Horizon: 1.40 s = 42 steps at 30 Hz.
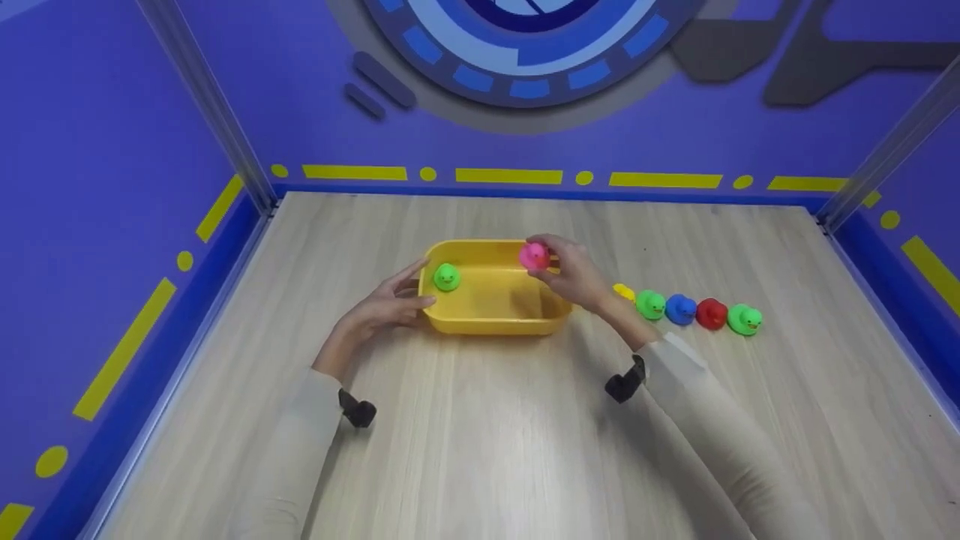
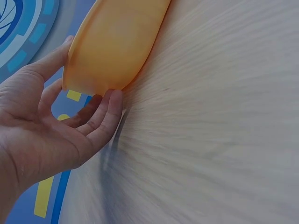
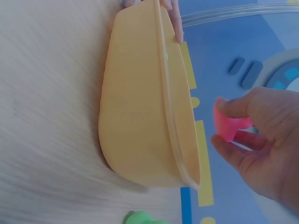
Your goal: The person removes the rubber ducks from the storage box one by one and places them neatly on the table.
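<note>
A yellow plastic tub stands on the table, with a green rubber duck inside at its left end. My left hand holds that end, fingers bent against the outside wall and a fingertip over the rim, as the left wrist view shows. Between thumb and fingers my right hand pinches a pink rubber duck, raised above the rim near the tub's back right corner. The right wrist view also shows the pink duck held apart from the tub.
Right of the tub runs a row of rubber ducks: a yellow one partly hidden by the right wrist, a green one, a blue one, a red one and another green one. Blue printed panels wall the table.
</note>
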Motion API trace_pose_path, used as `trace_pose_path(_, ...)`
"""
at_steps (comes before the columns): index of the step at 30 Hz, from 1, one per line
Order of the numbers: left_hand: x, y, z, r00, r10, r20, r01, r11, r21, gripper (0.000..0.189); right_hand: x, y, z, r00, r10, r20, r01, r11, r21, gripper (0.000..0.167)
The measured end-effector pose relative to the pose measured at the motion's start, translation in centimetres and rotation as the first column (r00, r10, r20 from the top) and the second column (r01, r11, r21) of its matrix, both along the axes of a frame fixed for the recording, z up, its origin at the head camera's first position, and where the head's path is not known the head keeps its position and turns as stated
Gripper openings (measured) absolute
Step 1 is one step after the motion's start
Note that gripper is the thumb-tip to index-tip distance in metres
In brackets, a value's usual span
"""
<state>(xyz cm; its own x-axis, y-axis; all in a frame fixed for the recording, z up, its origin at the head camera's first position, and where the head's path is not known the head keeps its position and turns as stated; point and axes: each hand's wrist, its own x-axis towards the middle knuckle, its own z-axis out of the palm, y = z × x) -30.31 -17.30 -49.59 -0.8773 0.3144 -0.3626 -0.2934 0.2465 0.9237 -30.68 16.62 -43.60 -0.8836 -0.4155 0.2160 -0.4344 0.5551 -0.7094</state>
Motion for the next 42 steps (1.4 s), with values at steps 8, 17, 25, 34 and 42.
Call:
trace_pose_path(8, 0.0, 0.1, 0.1, 1.0, 0.001, 0.004, -0.001, 1.0, -0.017, 0.084, 0.3, 1.0, 0.0, 1.0, -0.016, 0.004, 0.016, 1.0, -0.016, 0.051)
trace_pose_path(17, 0.1, 0.0, -0.1, 1.0, -0.018, -0.007, 0.018, 1.0, 0.023, 0.083, 0.4, 2.6, 0.3, 0.998, -0.031, -0.049, 0.03, 0.999, -0.035, 0.049)
trace_pose_path(25, 0.2, 0.1, 0.1, 1.0, 0.0, 0.01, 0.0, 1.0, 0.012, 0.084, 0.2, 4.1, 0.0, 0.998, -0.061, 0.004, 0.062, 0.998, -0.027, 0.051)
trace_pose_path(34, 0.0, 0.1, -0.3, 1.0, 0.007, 0.016, -0.007, 1.0, -0.008, 0.085, 0.9, 6.2, -0.5, 0.995, -0.101, 0.016, 0.101, 0.995, -0.024, 0.053)
trace_pose_path(42, 0.0, 0.1, -0.2, 1.0, 0.007, 0.005, -0.007, 1.0, 0.01, 0.086, 1.5, 8.1, -0.6, 0.989, -0.148, 0.023, 0.149, 0.988, -0.034, 0.055)
